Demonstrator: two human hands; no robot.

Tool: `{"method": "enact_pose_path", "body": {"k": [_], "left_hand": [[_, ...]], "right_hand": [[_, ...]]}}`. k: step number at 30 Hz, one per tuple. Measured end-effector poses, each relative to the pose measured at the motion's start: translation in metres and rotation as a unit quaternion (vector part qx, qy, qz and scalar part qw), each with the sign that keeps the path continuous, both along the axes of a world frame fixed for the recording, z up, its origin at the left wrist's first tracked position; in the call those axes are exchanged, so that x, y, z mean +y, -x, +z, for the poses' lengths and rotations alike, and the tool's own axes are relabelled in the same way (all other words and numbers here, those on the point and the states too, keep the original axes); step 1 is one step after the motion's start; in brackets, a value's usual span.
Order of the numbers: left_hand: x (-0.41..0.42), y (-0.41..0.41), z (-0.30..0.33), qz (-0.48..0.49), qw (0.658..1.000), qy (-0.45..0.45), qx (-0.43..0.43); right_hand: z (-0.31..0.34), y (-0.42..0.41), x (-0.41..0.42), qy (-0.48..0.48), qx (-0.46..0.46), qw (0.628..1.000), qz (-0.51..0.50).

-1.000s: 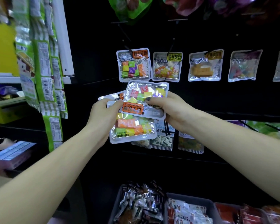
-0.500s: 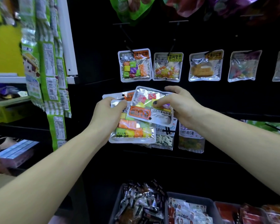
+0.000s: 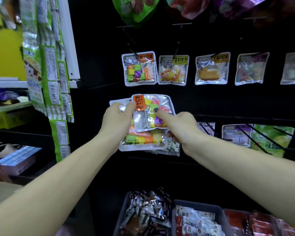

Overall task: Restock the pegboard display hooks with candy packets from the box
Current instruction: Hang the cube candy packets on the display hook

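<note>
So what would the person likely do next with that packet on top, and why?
Probably turn the top packet upright and lift it to the hook above. Its orange label runs sideways, while the matching hung packet has its label on top. The right hand pinches the top packet and the left hand grips the stack beneath.

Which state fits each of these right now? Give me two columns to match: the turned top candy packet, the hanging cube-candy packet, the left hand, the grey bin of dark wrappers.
1 top packet
2 hanging cube-candy packet
3 left hand
4 grey bin

a on a hook, upper row
b holds the packet stack
c orange label on its left side
d bottom of view

Pairs: 1-c, 2-a, 3-b, 4-d
</note>
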State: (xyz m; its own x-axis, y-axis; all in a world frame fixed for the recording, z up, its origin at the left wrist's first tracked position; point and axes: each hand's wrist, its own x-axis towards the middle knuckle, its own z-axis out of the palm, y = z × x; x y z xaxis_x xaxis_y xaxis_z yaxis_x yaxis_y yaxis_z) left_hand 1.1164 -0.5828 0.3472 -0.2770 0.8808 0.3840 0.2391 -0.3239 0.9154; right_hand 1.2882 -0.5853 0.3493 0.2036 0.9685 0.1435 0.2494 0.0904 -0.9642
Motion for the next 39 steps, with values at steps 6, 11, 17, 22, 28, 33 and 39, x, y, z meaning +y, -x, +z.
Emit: {"method": "enact_pose_path", "body": {"k": [6, 11, 17, 22, 28, 33, 39], "left_hand": [[-0.004, 0.003, -0.002, 0.004, 0.998, -0.024, 0.051], [-0.009, 0.008, 0.004, 0.03, 0.983, -0.053, 0.172], [-0.008, 0.009, 0.002, 0.025, 0.971, -0.068, 0.226], [-0.006, 0.01, 0.0, 0.023, 0.968, -0.045, 0.244], [-0.001, 0.013, 0.003, 0.013, 0.983, -0.041, 0.181], [0.016, 0.026, 0.001, 0.005, 1.0, -0.007, 0.027], [0.027, 0.027, 0.002, 0.011, 0.999, -0.003, -0.038]], "right_hand": [[-0.004, 0.001, -0.007, 0.059, -0.055, 0.995, 0.061], [0.011, -0.013, 0.0, 0.022, -0.119, 0.988, 0.099], [0.042, -0.029, 0.011, -0.016, -0.195, 0.967, 0.166], [0.049, -0.038, 0.014, 0.024, -0.196, 0.952, 0.234], [0.051, -0.047, 0.02, 0.096, -0.103, 0.941, 0.309], [0.046, -0.046, 0.026, 0.035, 0.083, 0.96, 0.266], [0.056, -0.008, 0.043, -0.093, 0.217, 0.939, 0.249]]}}
